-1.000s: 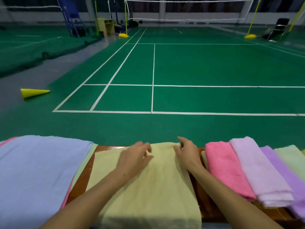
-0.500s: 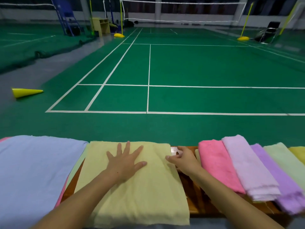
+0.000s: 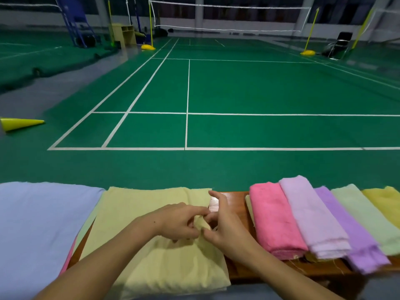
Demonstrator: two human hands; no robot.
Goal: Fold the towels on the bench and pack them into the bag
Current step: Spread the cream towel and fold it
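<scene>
Yellow towel (image 3: 151, 241) lying flat on the bench (image 3: 236, 204), between the unfolded blue towel (image 3: 39, 224) and the folded stack (image 3: 303, 215); left hand (image 3: 173, 221) and right hand (image 3: 225, 228) both pinching its right edge, probably to lift the next fold.

Blue towel (image 3: 39, 230) cut off at left edge

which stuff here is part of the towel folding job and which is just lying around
Part of the job: yellow towel pinched by left hand and right hand; blue towel; folded pink towel; bench.
Lying about: yellow cone; net; chair.
</scene>
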